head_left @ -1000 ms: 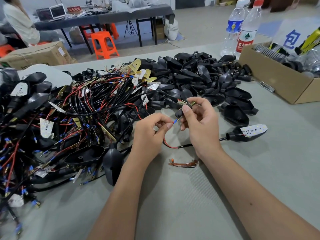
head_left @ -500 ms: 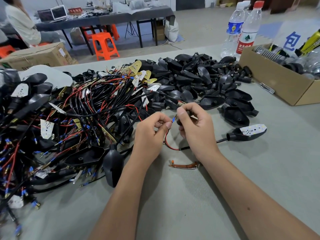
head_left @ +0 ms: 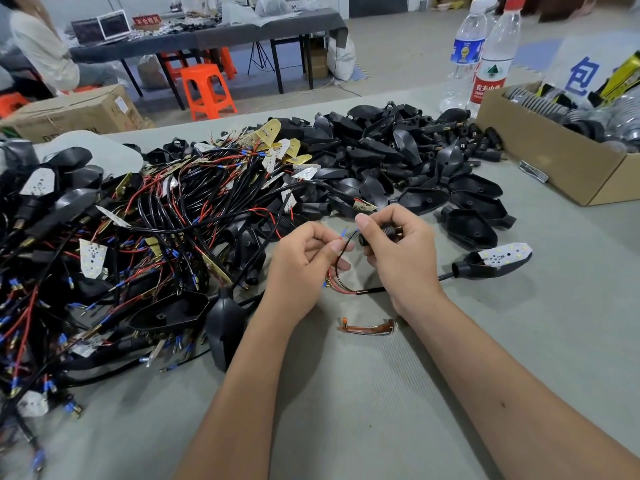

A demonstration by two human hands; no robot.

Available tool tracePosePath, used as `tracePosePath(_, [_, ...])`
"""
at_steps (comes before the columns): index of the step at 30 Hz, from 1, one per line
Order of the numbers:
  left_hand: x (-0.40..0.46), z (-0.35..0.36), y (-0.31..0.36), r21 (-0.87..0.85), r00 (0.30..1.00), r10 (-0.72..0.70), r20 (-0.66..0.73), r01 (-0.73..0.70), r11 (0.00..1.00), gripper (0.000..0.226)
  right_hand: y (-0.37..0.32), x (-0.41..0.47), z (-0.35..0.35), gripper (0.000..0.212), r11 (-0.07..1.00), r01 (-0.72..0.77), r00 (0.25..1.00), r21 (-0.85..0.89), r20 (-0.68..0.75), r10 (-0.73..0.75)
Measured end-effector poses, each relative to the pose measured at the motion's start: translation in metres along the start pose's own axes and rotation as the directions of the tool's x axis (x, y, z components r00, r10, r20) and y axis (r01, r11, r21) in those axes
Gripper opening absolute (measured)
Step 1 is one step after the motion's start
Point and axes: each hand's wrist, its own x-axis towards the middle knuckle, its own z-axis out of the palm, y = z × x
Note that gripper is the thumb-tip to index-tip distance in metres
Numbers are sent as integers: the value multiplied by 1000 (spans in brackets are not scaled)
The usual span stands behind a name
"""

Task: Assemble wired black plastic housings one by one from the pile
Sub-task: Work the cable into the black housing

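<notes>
Right hand (head_left: pixel 398 251) grips a small black connector (head_left: pixel 388 231) at frame centre; left hand (head_left: pixel 304 261) pinches its thin wire (head_left: pixel 341 251) just left, below the housing pile (head_left: pixel 398 157).

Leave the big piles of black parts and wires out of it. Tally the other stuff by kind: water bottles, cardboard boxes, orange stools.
Water bottles: 2, one with a blue label and one with a red label
Cardboard boxes: 2, one on the table at the right and one on the floor at the left
Orange stools fully in view: 1; others are only partly visible
Total: 5
</notes>
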Motion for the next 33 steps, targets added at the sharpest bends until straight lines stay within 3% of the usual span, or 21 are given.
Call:
tracePosePath(5, [-1,1,2,-51,999,-41,-20,40,998,11,0,0,1,16,1000,12,1000,-14,22,-11])
tracePosePath(9, [-1,0,4,-61,997,-67,-35,65,996,4,0,4,1,6,965,-117,992,235,-17,124])
tracePosePath(15, [-1,-1,4,-51,997,-78,23,79,996,5,0,7,-1,16,950,-78,984,302,-132,123])
tracePosePath(21, [-1,-2,3,-75,996,-75,51,79,994,9,-2,9,-4,4,966,-58,986,251,-139,95])
tracePosePath(27, [0,-1,2,-76,997,-54,57,58,995,25,0,9,-3,10,969,-96,986,230,-110,124])
tracePosePath(33, [-1,-1,3,-75,998,-39,51,42,996,28,1,6,-3,13,988,-46,999,149,-8,47])
